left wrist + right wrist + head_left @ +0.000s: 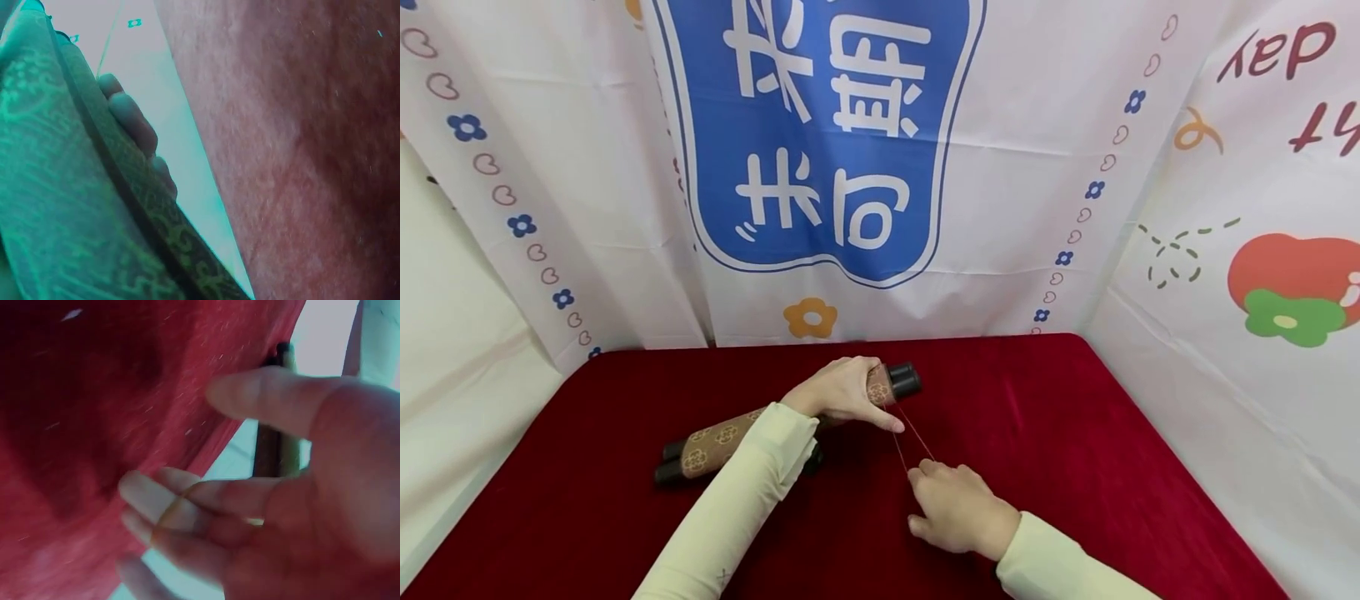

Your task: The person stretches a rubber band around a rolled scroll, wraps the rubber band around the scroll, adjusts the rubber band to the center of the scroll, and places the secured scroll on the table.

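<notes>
A rolled scroll point(722, 439) with brown, flower-patterned covering and black end knobs lies slantwise, its two rolls side by side. My left hand point(844, 390) grips it near the far right end, thumb pointing toward the right hand. In the left wrist view, fingers point(133, 123) show past the far side of the scroll point(56, 156). A thin elastic band point(917, 433) stretches in two strands from the scroll's right end to my right hand point(955, 507). The right wrist view has the band point(170, 511) hooked across the curled fingers, thumb held apart.
A dark red velvet cloth point(1037, 467) covers the table. White printed curtains point(1022, 200) stand at the back and both sides. Below the left wrist, a small dark object point(812, 460) peeks out, mostly hidden by the sleeve.
</notes>
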A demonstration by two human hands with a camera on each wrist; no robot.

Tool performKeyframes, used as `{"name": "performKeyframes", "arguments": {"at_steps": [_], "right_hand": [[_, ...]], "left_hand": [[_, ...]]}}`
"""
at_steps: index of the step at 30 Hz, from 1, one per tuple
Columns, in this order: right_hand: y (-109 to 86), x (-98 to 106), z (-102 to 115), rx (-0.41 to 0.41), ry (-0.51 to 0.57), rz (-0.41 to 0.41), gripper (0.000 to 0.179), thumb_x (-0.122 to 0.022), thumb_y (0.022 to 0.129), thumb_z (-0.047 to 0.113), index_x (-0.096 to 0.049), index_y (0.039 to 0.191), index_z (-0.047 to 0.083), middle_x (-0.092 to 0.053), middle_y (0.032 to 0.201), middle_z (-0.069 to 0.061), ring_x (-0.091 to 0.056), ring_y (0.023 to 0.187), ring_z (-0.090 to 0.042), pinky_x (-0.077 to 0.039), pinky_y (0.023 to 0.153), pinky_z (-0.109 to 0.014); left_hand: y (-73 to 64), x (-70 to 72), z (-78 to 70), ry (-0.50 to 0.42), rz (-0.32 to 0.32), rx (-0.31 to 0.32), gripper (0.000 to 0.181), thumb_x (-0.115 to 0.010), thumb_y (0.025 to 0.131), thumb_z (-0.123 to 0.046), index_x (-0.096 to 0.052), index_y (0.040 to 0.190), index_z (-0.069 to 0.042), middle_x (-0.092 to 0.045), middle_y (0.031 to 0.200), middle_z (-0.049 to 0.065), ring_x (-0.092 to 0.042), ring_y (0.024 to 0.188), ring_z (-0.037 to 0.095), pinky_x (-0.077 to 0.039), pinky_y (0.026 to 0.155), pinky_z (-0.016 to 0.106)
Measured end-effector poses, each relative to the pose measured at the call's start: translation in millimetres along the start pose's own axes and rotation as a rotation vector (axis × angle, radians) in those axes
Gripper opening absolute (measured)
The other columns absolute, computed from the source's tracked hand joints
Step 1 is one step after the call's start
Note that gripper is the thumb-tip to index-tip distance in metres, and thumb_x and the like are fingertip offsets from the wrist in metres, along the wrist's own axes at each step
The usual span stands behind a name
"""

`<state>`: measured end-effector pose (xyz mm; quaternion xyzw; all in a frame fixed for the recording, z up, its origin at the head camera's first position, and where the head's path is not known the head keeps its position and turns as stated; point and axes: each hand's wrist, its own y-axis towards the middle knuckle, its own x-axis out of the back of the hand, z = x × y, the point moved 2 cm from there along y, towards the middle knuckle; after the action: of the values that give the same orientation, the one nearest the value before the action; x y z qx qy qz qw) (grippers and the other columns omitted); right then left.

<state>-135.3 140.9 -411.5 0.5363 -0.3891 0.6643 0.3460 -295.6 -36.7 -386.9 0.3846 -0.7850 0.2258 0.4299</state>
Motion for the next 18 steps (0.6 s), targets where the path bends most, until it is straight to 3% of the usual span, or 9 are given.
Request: {"name": "performKeyframes", "arguments": {"at_steps": [5, 8, 10, 12, 14, 18], "right_hand": [[-2.7, 10, 41, 0.105, -0.296, -0.320, 0.030, -0.080, 0.087, 0.041, -0.073, 0.097, 0.013, -0.066, 0.087, 0.002, -0.065, 0.082, -0.016, -0.049, 0.069, -0.032], [-7.2, 23, 68, 0.187, -0.371, -0.537, 0.026, -0.080, 0.086, 0.041, -0.067, 0.084, 0.018, -0.063, 0.079, 0.005, -0.062, 0.078, -0.015, -0.047, 0.071, -0.028], [-8.4, 31, 79, 0.254, -0.385, -0.634, 0.024, -0.078, 0.088, 0.039, -0.065, 0.081, 0.019, -0.062, 0.077, 0.006, -0.062, 0.078, -0.014, -0.048, 0.077, -0.027], [-6.5, 36, 81, 0.330, -0.370, -0.674, 0.024, -0.075, 0.089, 0.034, -0.061, 0.076, 0.020, -0.059, 0.074, 0.007, -0.061, 0.075, -0.012, -0.049, 0.079, -0.026], [-3.4, 39, 75, 0.374, -0.338, -0.659, 0.023, -0.072, 0.090, 0.028, -0.058, 0.074, 0.020, -0.057, 0.071, 0.008, -0.060, 0.071, -0.010, -0.051, 0.079, -0.025], [1.7, 40, 52, 0.333, -0.330, -0.565, 0.020, -0.071, 0.091, 0.019, -0.058, 0.075, 0.019, -0.056, 0.068, 0.008, -0.057, 0.060, -0.009, -0.049, 0.063, -0.023]], "left_hand": [[4.3, -9.6, -2.4, 0.077, -0.024, 0.026, 0.069, -0.090, 0.065, -0.056, -0.062, 0.115, -0.017, -0.066, 0.089, -0.003, -0.062, 0.077, 0.017, -0.052, 0.071, 0.033], [6.1, -15.1, -2.6, 0.115, -0.045, 0.025, 0.068, -0.092, 0.065, -0.057, -0.061, 0.113, -0.019, -0.065, 0.088, -0.003, -0.062, 0.078, 0.016, -0.052, 0.071, 0.034], [6.2, -16.8, -2.9, 0.127, -0.066, 0.021, 0.071, -0.091, 0.064, -0.066, -0.061, 0.109, -0.021, -0.065, 0.086, -0.004, -0.062, 0.077, 0.016, -0.052, 0.070, 0.034], [5.9, -17.0, -2.9, 0.130, -0.084, 0.018, 0.072, -0.086, 0.064, -0.076, -0.059, 0.105, -0.023, -0.064, 0.085, -0.005, -0.061, 0.077, 0.015, -0.051, 0.070, 0.032], [4.8, -16.6, -3.5, 0.123, -0.092, 0.013, 0.071, -0.078, 0.068, -0.084, -0.060, 0.102, -0.024, -0.064, 0.084, -0.005, -0.061, 0.076, 0.014, -0.051, 0.069, 0.031], [3.4, -15.6, -4.1, 0.108, -0.091, -0.030, 0.060, -0.060, 0.084, -0.084, -0.059, 0.096, -0.025, -0.063, 0.080, -0.006, -0.060, 0.073, 0.013, -0.049, 0.069, 0.030]]}}
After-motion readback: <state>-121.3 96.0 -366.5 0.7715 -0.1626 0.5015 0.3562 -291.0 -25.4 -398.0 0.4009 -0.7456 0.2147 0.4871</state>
